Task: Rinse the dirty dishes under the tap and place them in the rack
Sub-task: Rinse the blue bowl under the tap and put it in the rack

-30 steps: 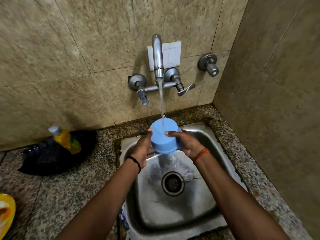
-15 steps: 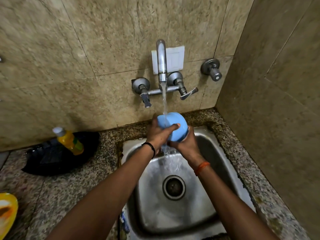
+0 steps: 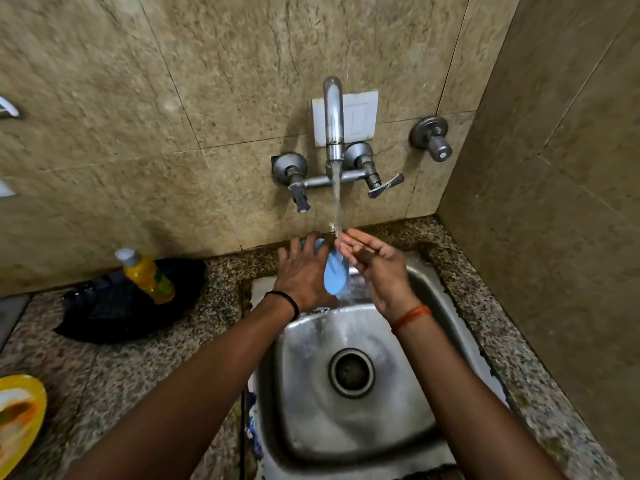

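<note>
At frame centre, the blue bowl (image 3: pixel 333 277) is now held by the left hand (image 3: pixel 304 275) alone; the right hand (image 3: pixel 375 263), released and loosely spread, is rinsed under the tap (image 3: pixel 333 116), suggesting the bowl's rinse is nearly done.

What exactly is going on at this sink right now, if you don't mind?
A person is rinsing a small blue bowl under the running tap. The left hand holds the bowl over the steel sink, while the right hand, fingers loose, sits in the stream beside it. No rack is visible.
</note>
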{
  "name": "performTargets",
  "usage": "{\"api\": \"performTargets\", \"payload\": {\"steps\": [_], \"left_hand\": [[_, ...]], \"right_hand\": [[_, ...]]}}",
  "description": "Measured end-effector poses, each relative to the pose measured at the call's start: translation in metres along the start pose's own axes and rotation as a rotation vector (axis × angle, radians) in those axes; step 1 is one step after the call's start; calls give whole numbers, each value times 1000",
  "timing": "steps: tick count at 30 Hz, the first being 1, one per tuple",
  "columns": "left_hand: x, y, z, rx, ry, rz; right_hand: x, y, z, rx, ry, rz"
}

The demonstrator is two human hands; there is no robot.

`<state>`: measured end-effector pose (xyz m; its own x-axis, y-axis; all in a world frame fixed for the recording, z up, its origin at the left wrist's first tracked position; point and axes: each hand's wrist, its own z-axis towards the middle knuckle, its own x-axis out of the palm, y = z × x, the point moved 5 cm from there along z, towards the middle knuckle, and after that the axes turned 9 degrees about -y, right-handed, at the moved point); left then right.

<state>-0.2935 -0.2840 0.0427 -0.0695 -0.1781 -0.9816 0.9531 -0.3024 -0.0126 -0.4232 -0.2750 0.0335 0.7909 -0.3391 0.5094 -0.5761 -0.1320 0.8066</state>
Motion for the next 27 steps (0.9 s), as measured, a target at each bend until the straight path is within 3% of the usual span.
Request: {"api": "performTargets", "payload": {"steps": [5,9,11,15,22,27], "left_hand": [[6,6,-15,56,69,10],[10,10,-24,68,77,-65],[10,9,-27,88,86,-64],[9,8,-30,111,90,-50],[10,7,-31,124,133,-100],[10,3,-26,126,132,-126]], "right_hand": [[39,-8,-6,174,146,-4],[42,-15,-3,193,73,-265],[44,-16,2,224,51,-203],[53,-19,6,309,180,-138],[40,5,5,205,310,-446],[31,28,8,28,284,-735]]}}
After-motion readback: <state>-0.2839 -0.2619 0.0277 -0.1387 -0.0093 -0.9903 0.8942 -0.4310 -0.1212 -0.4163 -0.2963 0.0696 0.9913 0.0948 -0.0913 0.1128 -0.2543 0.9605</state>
